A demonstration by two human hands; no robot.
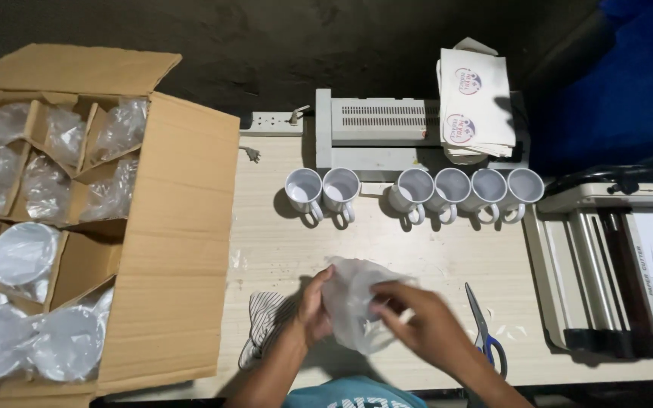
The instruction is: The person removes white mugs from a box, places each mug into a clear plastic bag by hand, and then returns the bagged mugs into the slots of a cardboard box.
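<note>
**Bagged mug held over table centre**

Left hand point(313, 308) cupped around near side of clear crinkled plastic bag point(353, 302), fingers closed on it. Right hand point(421, 321) gripping bag's right side, fingertips point(382, 310) pinched into plastic. Bag raised just above pale wood-grain tabletop point(281, 242), near front edge; contents veiled by plastic, white and rounded, mug-like but not certain.

Just left of left wrist: striped black-and-white cloth point(264, 321), flat on table. Just right of right hand: blue-handled scissors point(484, 329), blades closed, pointing away.

Farther back: row of six white ceramic mugs point(413, 193), upright, handles toward viewer, two apart from four. Behind row: grey flat laminator machine point(379, 136), stack of printed white sheets point(476, 102) on its right end, white power strip point(270, 123) at its left.

Far left: open brown cardboard box point(175, 227) with dividers, cells filled with plastic-wrapped white mugs point(24, 253). Far right: grey paper cutter point(614, 264).
</note>
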